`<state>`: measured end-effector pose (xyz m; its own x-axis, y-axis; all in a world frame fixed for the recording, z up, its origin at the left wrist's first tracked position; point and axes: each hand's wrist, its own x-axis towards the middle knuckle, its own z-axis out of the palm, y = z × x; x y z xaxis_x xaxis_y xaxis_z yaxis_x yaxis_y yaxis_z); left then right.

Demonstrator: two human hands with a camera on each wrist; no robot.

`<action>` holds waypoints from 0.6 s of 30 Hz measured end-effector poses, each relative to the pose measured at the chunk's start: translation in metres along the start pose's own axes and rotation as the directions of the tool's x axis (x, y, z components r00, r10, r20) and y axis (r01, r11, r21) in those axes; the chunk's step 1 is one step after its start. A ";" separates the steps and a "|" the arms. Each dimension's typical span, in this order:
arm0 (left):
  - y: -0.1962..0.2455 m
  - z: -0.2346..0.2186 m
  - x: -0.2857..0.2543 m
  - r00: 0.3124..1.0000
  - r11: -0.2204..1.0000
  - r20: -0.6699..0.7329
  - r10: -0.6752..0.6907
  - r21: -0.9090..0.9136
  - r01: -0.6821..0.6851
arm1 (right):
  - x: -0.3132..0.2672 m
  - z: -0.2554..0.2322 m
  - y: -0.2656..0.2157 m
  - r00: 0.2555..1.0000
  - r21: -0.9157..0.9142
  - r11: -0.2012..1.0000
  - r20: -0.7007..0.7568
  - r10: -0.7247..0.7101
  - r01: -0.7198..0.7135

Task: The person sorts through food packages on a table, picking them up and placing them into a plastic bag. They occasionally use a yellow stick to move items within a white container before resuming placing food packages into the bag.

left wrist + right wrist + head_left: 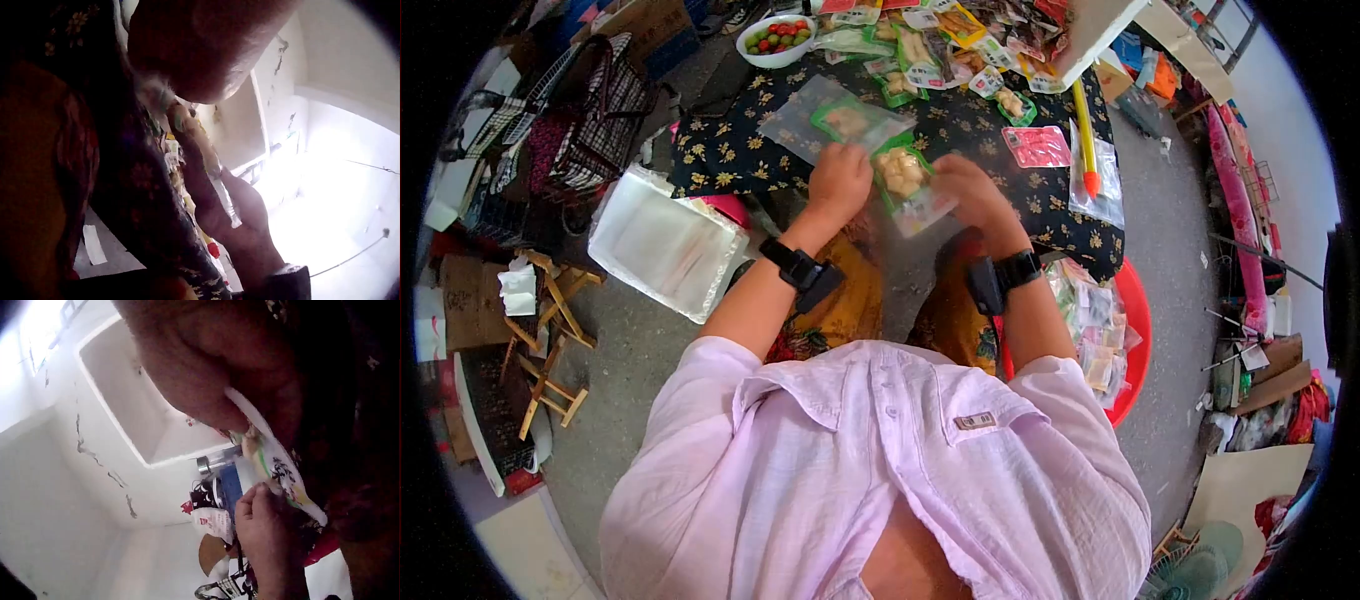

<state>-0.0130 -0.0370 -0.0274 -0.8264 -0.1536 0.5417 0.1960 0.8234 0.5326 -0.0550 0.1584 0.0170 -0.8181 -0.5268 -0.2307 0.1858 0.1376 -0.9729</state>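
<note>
A green-edged food packet (900, 172) with pale lumps inside a clear window is held up between my two hands, over the near edge of the table. My left hand (840, 183) pinches its left side; in the right wrist view those fingertips (261, 490) meet the packet's edge. On the other side my right hand (975, 195), slightly blurred, grips the packet between thumb and fingers. Just beyond my left hand, a clear plastic bag (790, 125) lies on the table with a similar green packet (845, 121).
More food packets (920, 55) pile up at the table's back, beside a white bowl (776, 58) of small red and green fruit. A pink packet (1037, 147) and a yellow tube (1084, 130) lie right. A red basin (1138, 330) stands below right, a clear-bag stack (665, 240) left.
</note>
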 end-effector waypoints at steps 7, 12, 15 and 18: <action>0.014 -0.014 0.000 0.991 0.983 0.128 0.048 0.168 -0.069 | 0.048 -0.010 0.015 0.974 0.093 0.996 0.228 -0.008 -0.014; 0.020 -0.014 -0.005 0.988 0.983 0.079 0.136 0.116 -0.145 | 0.064 0.012 0.008 0.964 0.204 0.979 0.264 -0.032 -0.024; 0.019 -0.015 -0.007 0.989 0.985 0.081 0.124 0.112 -0.133 | 0.057 0.030 0.016 0.960 0.585 0.809 0.256 -0.113 -0.061; 0.013 -0.013 -0.011 0.991 0.985 0.081 0.107 0.130 -0.117 | 0.063 0.028 0.045 0.940 0.443 0.878 0.182 -0.287 0.183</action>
<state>0.0053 -0.0317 -0.0177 -0.8406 -0.0200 0.5413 0.2213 0.8995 0.3768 -0.0825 0.1077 -0.0415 -0.7239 -0.6873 0.0599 0.2547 -0.3470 -0.9026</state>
